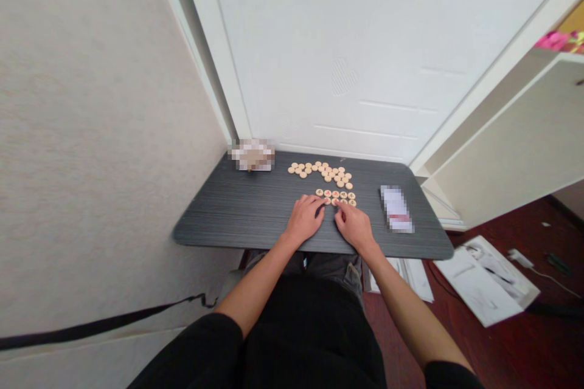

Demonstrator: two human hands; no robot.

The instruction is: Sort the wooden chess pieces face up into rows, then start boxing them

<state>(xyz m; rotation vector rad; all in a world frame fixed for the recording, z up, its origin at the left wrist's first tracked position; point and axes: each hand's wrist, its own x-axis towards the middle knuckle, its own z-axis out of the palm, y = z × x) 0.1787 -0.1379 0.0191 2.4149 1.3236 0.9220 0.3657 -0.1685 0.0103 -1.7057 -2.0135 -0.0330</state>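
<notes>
Round, pale wooden Chinese chess pieces (335, 194) with red and dark characters lie in two short rows on a dark table (237, 219). My left hand (305, 217) rests at the left end of the nearer row, fingers stretched out and thumb apart, the fingertips by a red-marked piece (327, 201). From the other side, my right hand (354, 225) reaches in with its index fingertip on the neighbouring piece (335, 202); the thumb stands apart below. Neither hand grasps a piece. The left fingers may cover part of the nearer row.
Behind the rows lies a loose cluster of plain-looking pieces (327, 171). A blurred packet (252, 155) sits at the back left corner, and a blurred phone-like object (396, 209) on the right. A white panel (292, 73) rises behind the table; a wall (114, 134) is at the left.
</notes>
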